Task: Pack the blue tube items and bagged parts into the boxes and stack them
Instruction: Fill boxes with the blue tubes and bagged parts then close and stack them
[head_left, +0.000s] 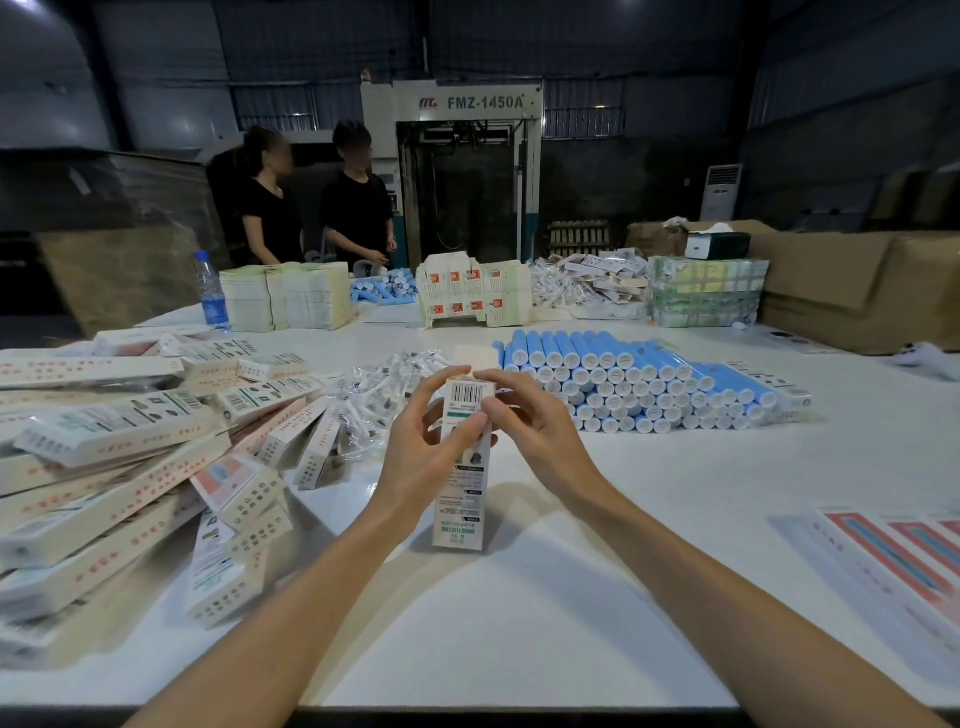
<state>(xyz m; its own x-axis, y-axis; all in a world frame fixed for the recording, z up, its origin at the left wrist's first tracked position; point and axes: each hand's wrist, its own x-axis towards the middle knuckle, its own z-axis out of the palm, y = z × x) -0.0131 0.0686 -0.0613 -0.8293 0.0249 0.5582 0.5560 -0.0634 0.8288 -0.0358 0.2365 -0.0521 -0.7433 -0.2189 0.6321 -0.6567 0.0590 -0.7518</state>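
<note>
A long white printed box (461, 499) stands upright on the white table (519, 623) in front of me. My left hand (421, 457) grips its upper part from the left. My right hand (530, 431) curls round its top from the right, fingertips at the barcoded end flap. Behind it lies a stack of blue tubes (639, 384) with white caps facing me. A heap of clear bagged parts (374, 395) sits just left of the box. Several packed boxes (119, 467) lie piled at the left.
Flat box blanks (893, 561) lie at the right edge. At the far side stand stacks of flat cartons (285, 296), more blue tubes (384, 288), a water bottle (210, 293) and large cardboard cartons (841, 286). Two people (311, 208) stand behind the table.
</note>
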